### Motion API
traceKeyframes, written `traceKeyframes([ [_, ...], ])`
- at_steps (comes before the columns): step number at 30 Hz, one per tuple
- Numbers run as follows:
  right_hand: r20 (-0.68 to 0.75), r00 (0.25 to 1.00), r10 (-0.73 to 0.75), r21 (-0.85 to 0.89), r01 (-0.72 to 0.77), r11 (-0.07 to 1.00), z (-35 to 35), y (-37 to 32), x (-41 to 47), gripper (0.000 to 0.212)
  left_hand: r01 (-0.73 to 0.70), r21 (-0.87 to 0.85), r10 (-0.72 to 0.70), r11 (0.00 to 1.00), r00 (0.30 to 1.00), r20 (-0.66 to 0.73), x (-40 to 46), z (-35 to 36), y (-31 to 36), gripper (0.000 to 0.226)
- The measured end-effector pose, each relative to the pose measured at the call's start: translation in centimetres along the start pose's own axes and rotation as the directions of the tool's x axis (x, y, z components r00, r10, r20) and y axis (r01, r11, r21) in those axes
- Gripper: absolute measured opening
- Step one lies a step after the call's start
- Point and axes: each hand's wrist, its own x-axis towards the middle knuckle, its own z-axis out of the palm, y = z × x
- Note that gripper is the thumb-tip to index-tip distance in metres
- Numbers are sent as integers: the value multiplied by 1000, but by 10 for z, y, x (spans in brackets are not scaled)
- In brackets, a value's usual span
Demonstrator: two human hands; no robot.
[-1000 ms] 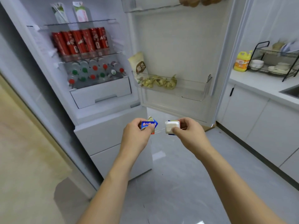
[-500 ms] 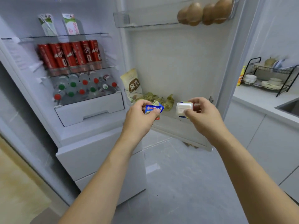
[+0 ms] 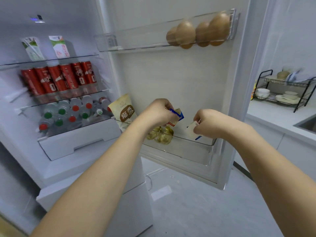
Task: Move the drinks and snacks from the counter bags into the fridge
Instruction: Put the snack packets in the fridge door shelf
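My left hand (image 3: 158, 111) grips a small blue snack packet (image 3: 177, 115) just above the lower door bin (image 3: 196, 142) of the open fridge. My right hand (image 3: 207, 121) pinches a small white pack (image 3: 192, 130) with a blue edge, tilted and dipping into the same bin at its right part. Gold-wrapped snacks (image 3: 160, 135) lie in that bin below my left hand. A beige snack bag (image 3: 124, 112) stands at the bin's left end.
Red cans (image 3: 59, 79) fill the middle shelf, bottles (image 3: 68, 113) lie on the shelf below, two cartons (image 3: 46, 47) stand on top. Several eggs (image 3: 198, 32) sit in the upper door bin. A counter with a dish rack (image 3: 283, 89) lies at the right.
Both hands have moved up and forward from in front of the fridge to the lower door bin. The white pack has tipped down into the bin.
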Motion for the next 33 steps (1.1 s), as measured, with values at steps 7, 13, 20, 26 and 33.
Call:
traceKeyframes([
  [7,143,990,-5,-119,22,993,17,10,16,31,80,162,-114,984,971,210,25,22,-12,24],
  [13,176,984,-8,-134,32,991,32,17,30,34,82,353,-213,932,912,351,29,35,-15,31],
  [20,197,980,-11,-173,46,984,39,20,44,18,106,471,-326,876,849,416,40,50,-15,31],
  [26,210,978,13,-228,36,973,43,20,54,23,65,490,-314,869,837,447,46,53,-15,33],
  [33,132,991,4,-197,22,980,44,27,52,30,56,415,-259,908,854,451,47,53,-18,24],
])
